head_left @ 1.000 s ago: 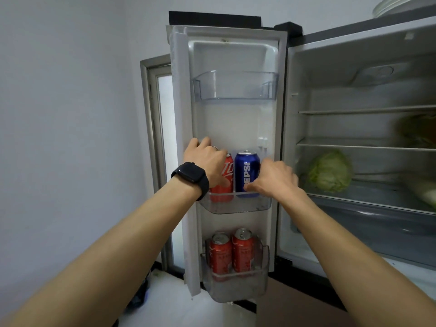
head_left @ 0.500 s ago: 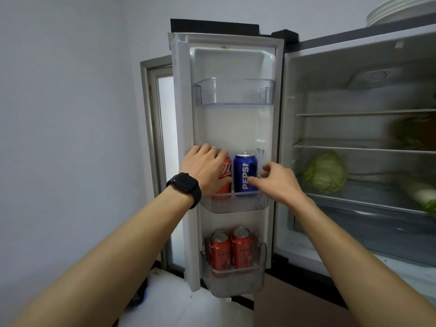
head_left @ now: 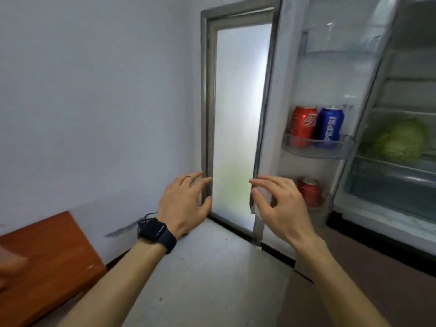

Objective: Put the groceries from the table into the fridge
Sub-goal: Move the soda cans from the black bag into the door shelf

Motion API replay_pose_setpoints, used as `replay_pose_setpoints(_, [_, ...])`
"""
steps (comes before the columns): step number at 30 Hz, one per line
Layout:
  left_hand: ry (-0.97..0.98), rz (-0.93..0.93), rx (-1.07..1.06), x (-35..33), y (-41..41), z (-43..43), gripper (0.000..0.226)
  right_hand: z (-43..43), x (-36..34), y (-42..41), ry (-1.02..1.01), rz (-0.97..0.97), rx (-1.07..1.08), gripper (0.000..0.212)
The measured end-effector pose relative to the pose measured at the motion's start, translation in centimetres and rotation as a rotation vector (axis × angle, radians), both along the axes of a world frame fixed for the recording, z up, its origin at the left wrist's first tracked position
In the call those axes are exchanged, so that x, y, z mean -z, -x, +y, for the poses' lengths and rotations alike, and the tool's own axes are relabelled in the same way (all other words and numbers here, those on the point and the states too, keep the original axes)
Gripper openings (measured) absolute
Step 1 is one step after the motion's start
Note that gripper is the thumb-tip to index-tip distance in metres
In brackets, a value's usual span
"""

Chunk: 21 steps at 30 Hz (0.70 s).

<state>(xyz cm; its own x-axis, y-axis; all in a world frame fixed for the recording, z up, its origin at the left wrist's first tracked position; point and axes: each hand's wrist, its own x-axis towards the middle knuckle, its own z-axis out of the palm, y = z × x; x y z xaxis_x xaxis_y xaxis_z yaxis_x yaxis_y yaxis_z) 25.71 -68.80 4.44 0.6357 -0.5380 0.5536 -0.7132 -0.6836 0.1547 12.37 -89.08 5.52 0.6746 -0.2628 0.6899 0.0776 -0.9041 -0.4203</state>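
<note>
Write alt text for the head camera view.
The left hand and right hand, both empty, hover near the open fridge door, whose middle shelf holds a red can and a blue can. A cabbage sits inside.

"PEPSI" on blue can (head_left: pixel 329 127)

In the door bin (head_left: pixel 315 153), the cola can (head_left: pixel 302 125) stands left of the Pepsi can (head_left: pixel 329 126).
</note>
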Motion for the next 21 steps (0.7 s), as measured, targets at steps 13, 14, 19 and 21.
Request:
replay_pose_setpoints(13, [-0.109,0.430,-0.662,17.0,8.5,41.1,0.049,37.2,16.1,-4.3,0.074,0.402,-0.563,0.037])
replay_pose_setpoints(14, [-0.096,0.450,-0.701,17.6,9.4,43.5,0.049,39.8,16.7,-4.4,0.083,0.422,-0.608,0.038])
replay_pose_setpoints(19, [-0.061,0.517,-0.861,19.6,13.6,53.3,0.048,50.9,19.1,-4.7,0.109,0.526,-0.801,0.042])
replay_pose_setpoints(21, [-0.044,0.546,-0.916,20.4,14.6,56.6,0.048,54.7,19.9,-4.8,0.134,0.575,-0.860,0.043])
